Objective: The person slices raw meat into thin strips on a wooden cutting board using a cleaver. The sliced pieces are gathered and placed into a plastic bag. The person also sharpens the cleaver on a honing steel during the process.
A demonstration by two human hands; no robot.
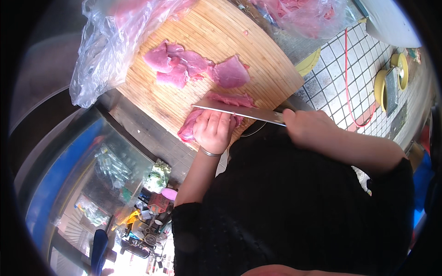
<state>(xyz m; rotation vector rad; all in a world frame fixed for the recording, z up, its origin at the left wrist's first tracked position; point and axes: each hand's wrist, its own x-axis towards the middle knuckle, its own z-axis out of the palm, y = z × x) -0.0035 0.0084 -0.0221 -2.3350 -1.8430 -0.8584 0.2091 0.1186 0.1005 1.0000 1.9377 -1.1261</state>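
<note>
On the wooden cutting board [269, 58], my left hand [214, 129] presses on a piece of raw meat [188, 126], fingers bent and a metal bracelet at the wrist. My right hand [305, 126] grips the handle of a broad-bladed knife [241, 112]. The blade lies right beside my left fingertips, over the meat. A strip of raw meat [233, 99] rests on the blade's far side. Beyond it are several flat slices of raw meat [188, 63], some overlapping. The knife's handle is mostly hidden by my right hand.
A clear plastic bag [103, 51] with pink contents overlaps the board's left part. Another plastic bag [304, 17] of raw meat lies beyond the board. A red hose or cord [346, 69] and yellow round containers [381, 89] are on the white tiles at right.
</note>
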